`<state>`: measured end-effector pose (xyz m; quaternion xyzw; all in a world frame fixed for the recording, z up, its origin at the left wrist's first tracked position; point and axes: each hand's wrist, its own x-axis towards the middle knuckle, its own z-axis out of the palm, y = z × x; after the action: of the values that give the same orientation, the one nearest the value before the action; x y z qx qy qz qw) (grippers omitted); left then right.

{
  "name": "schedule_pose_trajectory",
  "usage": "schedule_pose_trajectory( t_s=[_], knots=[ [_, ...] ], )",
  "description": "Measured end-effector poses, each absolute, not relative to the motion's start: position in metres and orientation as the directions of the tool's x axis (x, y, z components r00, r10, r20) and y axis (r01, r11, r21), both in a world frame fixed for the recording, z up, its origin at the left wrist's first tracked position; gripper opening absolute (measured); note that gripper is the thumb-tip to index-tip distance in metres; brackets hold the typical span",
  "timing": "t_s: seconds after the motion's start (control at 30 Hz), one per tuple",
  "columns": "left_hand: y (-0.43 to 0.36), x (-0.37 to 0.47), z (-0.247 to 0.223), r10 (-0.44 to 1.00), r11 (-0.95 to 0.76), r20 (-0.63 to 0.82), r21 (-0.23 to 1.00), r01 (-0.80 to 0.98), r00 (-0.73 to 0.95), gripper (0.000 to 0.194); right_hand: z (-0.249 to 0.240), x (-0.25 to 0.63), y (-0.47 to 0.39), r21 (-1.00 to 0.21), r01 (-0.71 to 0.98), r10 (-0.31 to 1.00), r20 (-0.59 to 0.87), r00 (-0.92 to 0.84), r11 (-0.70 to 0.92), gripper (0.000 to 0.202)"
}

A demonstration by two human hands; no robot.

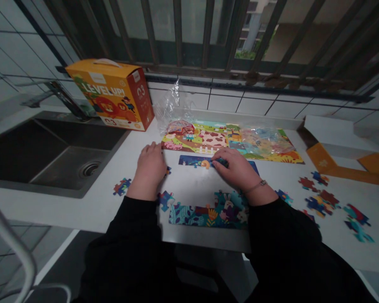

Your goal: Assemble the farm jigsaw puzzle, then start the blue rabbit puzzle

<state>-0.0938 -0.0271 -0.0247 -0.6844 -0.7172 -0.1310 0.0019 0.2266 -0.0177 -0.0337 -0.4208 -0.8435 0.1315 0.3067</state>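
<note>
My right hand (pixel 235 170), wearing a bracelet, has its thumb and fingers closed on a dark blue-green jigsaw puzzle piece (pixel 221 161) at the top strip of a partly joined puzzle (pixel 192 160). An orange arch shape shows on that strip just left of my fingertips. My left hand (pixel 151 168) rests on the counter with curled fingers; whatever is under them is hidden. A puzzle piece (pixel 168 170) peeks out beside it. Nearer my body lies the joined bottom strip (pixel 192 215) with leaves and a rabbit, and a loose blue piece (pixel 166 200) touches or nearly touches its left end.
Loose pieces lie left (pixel 122 186) and right (pixel 324 202) on the white counter. Behind are farm-animal picture puzzles (pixel 213 139) under clear plastic wrapping (pixel 177 105). An orange box (pixel 113 94) stands by the sink (pixel 82 164); an opened carton (pixel 331 158) lies at right.
</note>
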Motion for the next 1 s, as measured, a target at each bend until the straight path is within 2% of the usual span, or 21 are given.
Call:
schedule_pose_trajectory(
  t_s=[0.1,0.27,0.33,0.37,0.43,0.53,0.63,0.7,0.83,1.0],
  knots=[
    [-0.025,-0.104,-0.029,0.989,0.075,0.114,0.160,0.984,-0.094,0.051,-0.034,0.228,-0.017,-0.477,0.636,0.793,0.420,-0.441,0.607,0.007],
    [-0.026,-0.109,-0.022,0.971,0.184,0.126,0.144,0.972,-0.202,0.049,-0.034,0.228,-0.017,-0.503,0.624,0.799,0.427,-0.423,0.598,0.006],
    [-0.028,-0.110,-0.015,0.963,0.215,0.122,0.184,0.959,-0.240,0.048,-0.033,0.229,-0.016,-0.512,0.620,0.803,0.422,-0.421,0.595,0.006],
    [-0.030,-0.110,-0.011,0.961,0.217,0.116,0.243,0.945,-0.250,0.044,-0.033,0.229,-0.016,-0.514,0.620,0.804,0.419,-0.421,0.593,0.006],
    [-0.034,-0.107,-0.005,0.966,0.183,0.087,0.439,0.880,-0.244,0.033,-0.033,0.229,-0.015,-0.516,0.621,0.806,0.415,-0.422,0.590,0.006],
    [-0.042,-0.097,-0.001,0.990,0.103,-0.009,0.733,0.673,-0.141,0.025,-0.033,0.229,-0.015,-0.519,0.622,0.809,0.410,-0.422,0.587,0.007],
    [-0.047,-0.085,-0.003,0.989,0.128,-0.149,0.863,0.489,0.004,0.027,-0.033,0.229,-0.014,-0.527,0.623,0.815,0.402,-0.417,0.578,0.008],
    [-0.048,-0.079,-0.004,0.982,0.143,-0.186,0.851,0.506,0.035,0.024,-0.033,0.228,-0.014,-0.529,0.625,0.818,0.397,-0.417,0.575,0.007],
    [-0.047,-0.074,-0.006,0.991,0.090,-0.131,0.679,0.729,0.000,0.015,-0.032,0.227,-0.015,-0.526,0.624,0.816,0.394,-0.423,0.578,0.008],
    [-0.048,-0.073,-0.004,0.997,0.036,-0.078,0.594,0.804,0.013,0.016,-0.032,0.226,-0.016,-0.526,0.625,0.816,0.400,-0.417,0.577,0.007]
  ],
)
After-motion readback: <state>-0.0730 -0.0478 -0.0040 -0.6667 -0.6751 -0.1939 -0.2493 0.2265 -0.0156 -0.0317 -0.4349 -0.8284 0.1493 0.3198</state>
